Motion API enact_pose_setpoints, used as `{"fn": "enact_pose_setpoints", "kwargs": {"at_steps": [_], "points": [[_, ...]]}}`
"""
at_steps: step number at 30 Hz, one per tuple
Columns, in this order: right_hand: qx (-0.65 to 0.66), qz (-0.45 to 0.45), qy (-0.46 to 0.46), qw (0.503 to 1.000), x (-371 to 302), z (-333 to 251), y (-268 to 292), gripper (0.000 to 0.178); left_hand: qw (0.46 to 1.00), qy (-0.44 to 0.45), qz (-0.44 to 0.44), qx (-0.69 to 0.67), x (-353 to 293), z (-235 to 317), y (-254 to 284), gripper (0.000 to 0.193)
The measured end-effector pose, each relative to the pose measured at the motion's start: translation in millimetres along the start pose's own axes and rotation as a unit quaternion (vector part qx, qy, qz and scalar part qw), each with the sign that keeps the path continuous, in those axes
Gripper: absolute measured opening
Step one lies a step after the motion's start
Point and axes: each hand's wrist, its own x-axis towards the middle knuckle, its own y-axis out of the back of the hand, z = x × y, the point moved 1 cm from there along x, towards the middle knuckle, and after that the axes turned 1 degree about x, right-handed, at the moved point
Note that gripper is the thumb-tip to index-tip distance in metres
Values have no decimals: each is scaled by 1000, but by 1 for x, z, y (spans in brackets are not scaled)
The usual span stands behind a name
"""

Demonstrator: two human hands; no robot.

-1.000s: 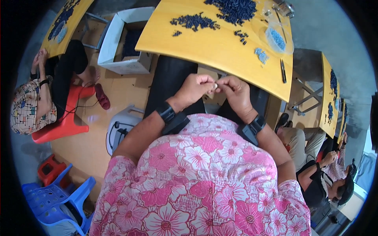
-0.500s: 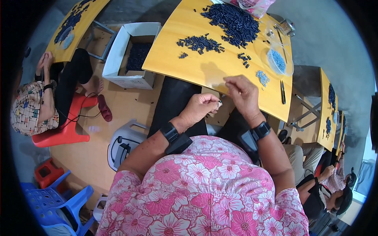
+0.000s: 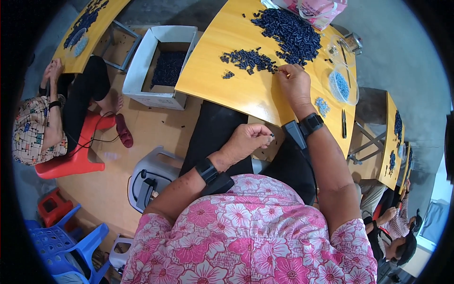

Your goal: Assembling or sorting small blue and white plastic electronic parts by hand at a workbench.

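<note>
My left hand (image 3: 243,142) is over my lap, thumb and forefinger pinched on a small dark cylinder, of which only a tip shows. Out over the yellow table (image 3: 236,92), my right hand (image 3: 295,87) has its fingertips drawn together at the right end of a small spread of short dark cylinders (image 3: 246,59). What those fingertips hold, if anything, is too small to make out. Behind them lies a larger heap of the same dark cylinders (image 3: 288,35). To the right of my right hand are a clear bowl of small light-blue pieces (image 3: 341,84) and a loose cluster of light-blue pieces (image 3: 322,106).
A black pen-like tool (image 3: 344,124) lies near the table's right edge. At the back stand a pink bag (image 3: 321,12) and a metal tin (image 3: 353,42). A white carton (image 3: 161,97) with dark pieces sits left of the table. Other people work at tables on both sides.
My right hand has moved forward from the table's near edge to the dark cylinders. My left hand stays over my lap, still pinching.
</note>
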Motion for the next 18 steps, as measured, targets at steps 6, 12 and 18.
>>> {"fn": "enact_pose_setpoints", "kwargs": {"at_steps": [6,12,18], "points": [[-56,11,29,998,-2,-10,1,10,1000,-17,-17,7,2,-5,2,11],[-61,-5,46,997,-18,-14,8,7,1000,-12,-11,22,3,-7,1,11],[-65,-30,132,989,-50,-31,32,7,999,-32,-1,33,3,-8,0,13]]}}
